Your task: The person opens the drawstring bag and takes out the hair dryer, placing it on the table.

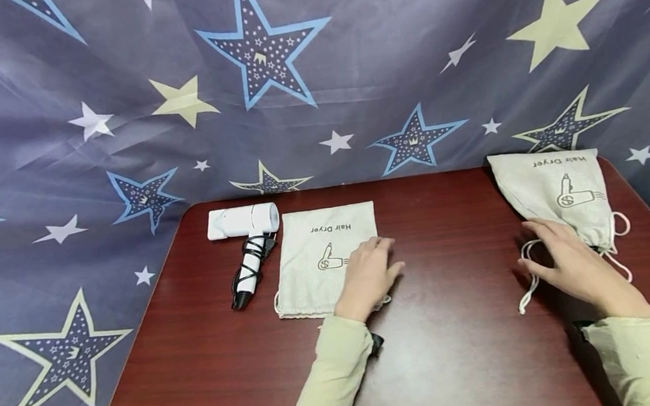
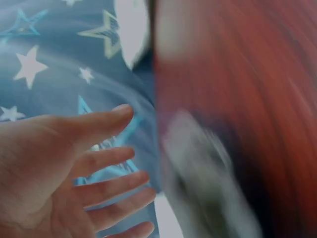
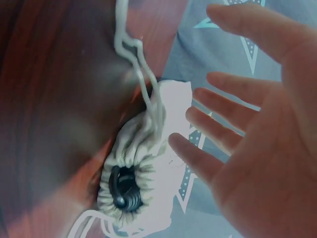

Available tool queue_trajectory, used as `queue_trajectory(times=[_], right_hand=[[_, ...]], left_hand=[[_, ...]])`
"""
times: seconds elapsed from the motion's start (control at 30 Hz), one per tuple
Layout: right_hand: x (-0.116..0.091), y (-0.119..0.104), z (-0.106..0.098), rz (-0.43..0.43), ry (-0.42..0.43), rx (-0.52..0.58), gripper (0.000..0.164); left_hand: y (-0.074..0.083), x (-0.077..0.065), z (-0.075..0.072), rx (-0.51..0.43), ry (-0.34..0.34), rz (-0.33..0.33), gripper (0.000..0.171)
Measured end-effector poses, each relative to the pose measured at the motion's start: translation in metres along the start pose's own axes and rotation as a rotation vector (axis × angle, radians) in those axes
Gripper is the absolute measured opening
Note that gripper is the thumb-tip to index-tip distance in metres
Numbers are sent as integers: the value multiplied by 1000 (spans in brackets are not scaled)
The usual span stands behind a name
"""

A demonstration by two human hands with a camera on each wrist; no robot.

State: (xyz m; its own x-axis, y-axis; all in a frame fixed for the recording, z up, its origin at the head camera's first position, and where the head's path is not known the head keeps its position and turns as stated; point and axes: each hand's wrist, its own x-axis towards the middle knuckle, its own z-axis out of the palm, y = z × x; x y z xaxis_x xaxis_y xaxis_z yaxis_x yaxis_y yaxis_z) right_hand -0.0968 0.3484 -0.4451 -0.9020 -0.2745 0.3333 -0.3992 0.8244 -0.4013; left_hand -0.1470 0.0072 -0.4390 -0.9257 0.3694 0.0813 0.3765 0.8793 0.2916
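My left hand (image 1: 365, 275) reaches across the right part of a flat cream cloth drawstring bag (image 1: 298, 263) printed "Hair Dryer". Its fingers are spread and hold nothing; the left wrist view shows the bag only blurred. By the right end of the table, my right hand (image 1: 574, 266) is beside a second, fuller drawstring bag (image 1: 549, 180) with the same print. Those fingers are loosely extended, with nothing gripped. In the right wrist view a black, ridged thing (image 3: 127, 193) shows inside this bag's gathered mouth. White drawstrings (image 3: 132, 52) hang loose from it.
A white hair dryer (image 1: 245, 221), its black cord (image 1: 255, 253) wound round the handle, lies left of the flat bag. All rests on a dark red wooden table (image 1: 449, 231). A star-patterned cloth (image 1: 346, 46) hangs behind the back edge.
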Motion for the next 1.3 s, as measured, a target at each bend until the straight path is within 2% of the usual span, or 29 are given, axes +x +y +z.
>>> queue_trajectory(times=[0.23,0.43,0.57,0.87,1.07,1.3], right_hand=[[-8,9,-11,21,35,-44,64],[-13,14,-19,42,56,-61,57],[-19,17,-25,78,75,-59,57],[-29,25,-36,144,154,-59,56],[-33,32,-42,227,168,-66,53],[-40,45,-48,257,184,-90,50]], left_hand=[[48,17,2,-26,5,67,47],[76,23,5,-66,4,116,41],[90,26,13,-69,6,152,36],[117,35,41,-62,8,241,30],[134,43,52,-86,-5,254,30],[155,54,62,-84,16,284,31]])
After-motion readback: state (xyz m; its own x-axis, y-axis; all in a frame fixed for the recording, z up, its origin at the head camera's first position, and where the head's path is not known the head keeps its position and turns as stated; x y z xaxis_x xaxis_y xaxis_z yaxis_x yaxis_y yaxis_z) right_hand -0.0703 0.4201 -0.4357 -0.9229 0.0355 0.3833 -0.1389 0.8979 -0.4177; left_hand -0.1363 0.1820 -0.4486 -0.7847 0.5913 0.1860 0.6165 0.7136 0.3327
